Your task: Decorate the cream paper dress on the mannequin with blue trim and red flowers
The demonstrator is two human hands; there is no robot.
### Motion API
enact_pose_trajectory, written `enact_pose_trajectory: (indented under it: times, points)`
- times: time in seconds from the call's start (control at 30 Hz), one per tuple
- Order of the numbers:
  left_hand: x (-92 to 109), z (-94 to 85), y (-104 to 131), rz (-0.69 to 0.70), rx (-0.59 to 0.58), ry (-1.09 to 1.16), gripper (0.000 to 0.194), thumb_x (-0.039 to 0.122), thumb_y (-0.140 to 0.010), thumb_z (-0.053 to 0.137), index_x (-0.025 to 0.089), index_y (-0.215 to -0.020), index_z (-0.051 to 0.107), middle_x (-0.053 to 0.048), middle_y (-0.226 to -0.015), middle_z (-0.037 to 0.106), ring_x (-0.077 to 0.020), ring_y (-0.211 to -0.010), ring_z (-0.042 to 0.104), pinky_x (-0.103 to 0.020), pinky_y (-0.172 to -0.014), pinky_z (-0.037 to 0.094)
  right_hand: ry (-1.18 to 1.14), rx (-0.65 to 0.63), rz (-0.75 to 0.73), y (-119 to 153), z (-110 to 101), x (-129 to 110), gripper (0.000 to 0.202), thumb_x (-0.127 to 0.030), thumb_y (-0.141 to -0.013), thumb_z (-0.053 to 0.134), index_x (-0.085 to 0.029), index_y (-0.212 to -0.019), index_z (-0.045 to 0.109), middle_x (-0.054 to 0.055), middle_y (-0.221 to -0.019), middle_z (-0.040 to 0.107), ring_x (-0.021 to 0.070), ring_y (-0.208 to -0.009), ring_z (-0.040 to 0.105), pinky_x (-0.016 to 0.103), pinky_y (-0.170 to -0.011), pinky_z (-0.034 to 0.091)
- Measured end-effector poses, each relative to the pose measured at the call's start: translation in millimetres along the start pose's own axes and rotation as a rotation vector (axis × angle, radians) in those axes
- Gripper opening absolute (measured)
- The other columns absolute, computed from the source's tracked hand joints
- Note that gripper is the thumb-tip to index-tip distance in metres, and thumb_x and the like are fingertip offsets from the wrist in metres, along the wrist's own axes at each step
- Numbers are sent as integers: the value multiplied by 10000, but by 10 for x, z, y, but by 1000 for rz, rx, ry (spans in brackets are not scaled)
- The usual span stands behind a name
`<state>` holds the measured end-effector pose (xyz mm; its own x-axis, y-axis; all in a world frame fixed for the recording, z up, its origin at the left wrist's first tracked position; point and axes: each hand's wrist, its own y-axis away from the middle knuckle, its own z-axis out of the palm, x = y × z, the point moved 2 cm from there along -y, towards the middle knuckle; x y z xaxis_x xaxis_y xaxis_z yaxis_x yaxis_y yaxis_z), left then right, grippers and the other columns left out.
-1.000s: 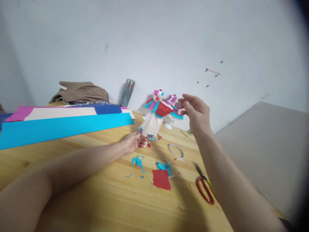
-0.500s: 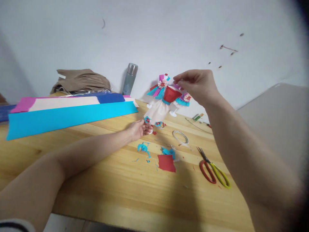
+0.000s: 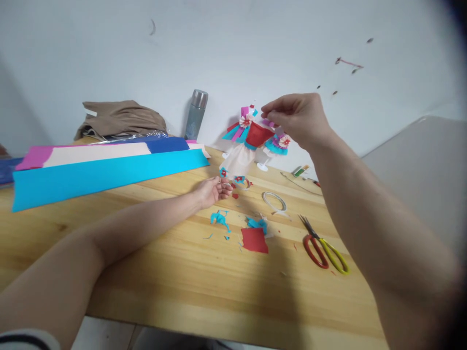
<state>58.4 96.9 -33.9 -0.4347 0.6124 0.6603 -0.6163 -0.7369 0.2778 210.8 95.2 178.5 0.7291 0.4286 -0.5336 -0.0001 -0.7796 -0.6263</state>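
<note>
A small paper dress (image 3: 239, 161) with a red bodice, blue waistband and white skirt leans to the right above the table. Blue and red paper flowers trim its hem. At its top, my right hand (image 3: 297, 116) pinches with thumb and fingers; the exact grip point is partly hidden. My left hand (image 3: 213, 192) is below the hem, palm up, its fingers curled round what looks like the dress's white stand. Behind stand two more paper dresses: one pink, blue and red (image 3: 239, 130), and one purple and blue (image 3: 277, 146) partly behind my right hand.
Scissors (image 3: 321, 250), a white tape roll (image 3: 273, 201), a red paper square (image 3: 254, 240) and blue scraps (image 3: 219, 218) lie on the wooden table (image 3: 175, 277). Coloured paper sheets (image 3: 109, 170), a brown cloth (image 3: 124, 116) and a flask (image 3: 197, 114) are at the back left.
The view has tilted slightly downward, so the wall and the back of the table sit higher. Both hands keep nearly the same place on the dress.
</note>
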Motion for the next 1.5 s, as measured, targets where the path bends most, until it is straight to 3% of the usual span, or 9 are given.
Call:
enact_pose_trajectory:
  times: [0.53,0.93,1.2,1.5]
  points:
    - [-17,-25,-52,-4,-39,15,394,261,-1057,281,129,-838,581,-78,-667,657,-117,-514,594,-212,-506,448,20,-2,-17,-27,13,30,221,1,-727,625,-136,-839,758,74,-786,753,146,-684,617,331,-645,515]
    - [-26,-29,-56,28,-42,4,402,235,-1054,265,125,-819,572,-87,-653,662,-126,-502,601,-216,-488,435,54,59,58,-47,8,-84,158,-25,-722,662,-130,-790,758,4,-557,634,107,-519,512,331,-579,477]
    - [-32,-19,-91,80,-26,-19,284,217,-1032,356,127,-885,583,-89,-663,667,-138,-504,587,-236,-492,431,100,85,17,1,70,-107,95,-75,-734,663,-133,-705,733,31,-555,643,132,-559,558,331,-585,452]
    - [32,32,29,15,-1,24,551,458,-1052,247,116,-817,609,-86,-646,656,-127,-486,556,-230,-462,399,281,173,28,22,103,-226,70,-133,-719,703,-142,-650,702,52,-616,651,145,-619,550,355,-661,456]
